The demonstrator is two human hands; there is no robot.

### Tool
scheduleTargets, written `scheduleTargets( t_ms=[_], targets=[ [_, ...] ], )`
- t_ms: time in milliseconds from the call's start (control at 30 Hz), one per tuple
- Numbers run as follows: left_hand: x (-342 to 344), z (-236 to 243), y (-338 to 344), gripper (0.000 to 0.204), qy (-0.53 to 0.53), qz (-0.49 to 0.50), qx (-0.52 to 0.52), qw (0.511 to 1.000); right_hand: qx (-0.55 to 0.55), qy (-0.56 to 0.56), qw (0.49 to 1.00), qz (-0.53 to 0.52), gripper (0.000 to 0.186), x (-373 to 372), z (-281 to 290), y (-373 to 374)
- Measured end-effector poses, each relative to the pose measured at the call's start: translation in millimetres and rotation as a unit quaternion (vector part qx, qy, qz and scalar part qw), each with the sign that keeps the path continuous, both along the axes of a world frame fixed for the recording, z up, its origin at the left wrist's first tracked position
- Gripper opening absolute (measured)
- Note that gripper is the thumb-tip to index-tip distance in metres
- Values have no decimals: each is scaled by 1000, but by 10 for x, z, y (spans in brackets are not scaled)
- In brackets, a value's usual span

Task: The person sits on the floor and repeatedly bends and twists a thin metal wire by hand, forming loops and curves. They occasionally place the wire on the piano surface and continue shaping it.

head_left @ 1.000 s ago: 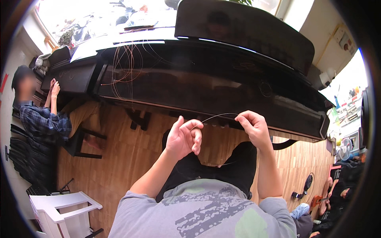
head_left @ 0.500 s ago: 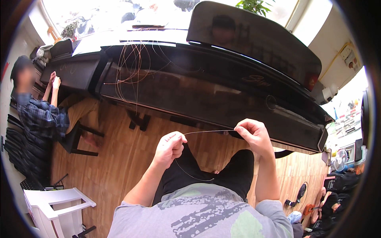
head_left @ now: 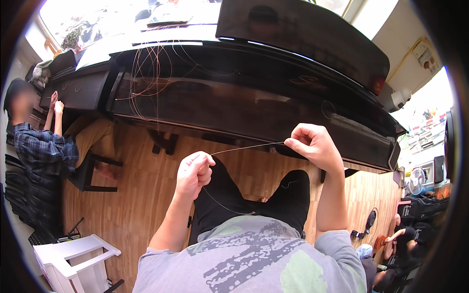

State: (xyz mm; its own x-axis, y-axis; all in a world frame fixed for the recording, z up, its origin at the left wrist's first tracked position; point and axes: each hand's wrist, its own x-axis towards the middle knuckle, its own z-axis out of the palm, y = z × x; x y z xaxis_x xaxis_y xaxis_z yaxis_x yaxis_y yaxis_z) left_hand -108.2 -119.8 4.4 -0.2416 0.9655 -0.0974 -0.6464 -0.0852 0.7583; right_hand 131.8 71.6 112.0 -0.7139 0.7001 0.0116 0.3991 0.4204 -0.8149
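Observation:
My left hand and my right hand are raised above my lap. Both are closed in a pinch on one thin wire string. The stretch between them slopes gently up to the right and looks nearly straight. Below my left hand the string's free end hangs in a curve over my black trousers. Ahead of my hands stands a glossy black piano. Loose copper-coloured wire strings spill in loops over its front on the left. A small coil lies on it further right.
At the far left another person in a checked shirt sits on a black stool, both hands raised. White wooden furniture stands at the lower left on the wood floor. Several people and a fan are at the right.
My hands have moved apart, the left one leftward and the right one slightly up. The string between them is longer and straighter. My view has shifted slightly.

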Motion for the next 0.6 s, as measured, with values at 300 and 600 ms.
scheduleTargets(
  t_ms=[300, 600],
  targets=[
    [93, -24, 38, 22, 80, -27, -38, 996, 146, -73, 986, -22, 25, 19, 127, 197],
    [283, 9, 117, 22, 115, -53, -20, 992, 314, 73, 946, -43, 18, -133, 148, 66]
  ],
)
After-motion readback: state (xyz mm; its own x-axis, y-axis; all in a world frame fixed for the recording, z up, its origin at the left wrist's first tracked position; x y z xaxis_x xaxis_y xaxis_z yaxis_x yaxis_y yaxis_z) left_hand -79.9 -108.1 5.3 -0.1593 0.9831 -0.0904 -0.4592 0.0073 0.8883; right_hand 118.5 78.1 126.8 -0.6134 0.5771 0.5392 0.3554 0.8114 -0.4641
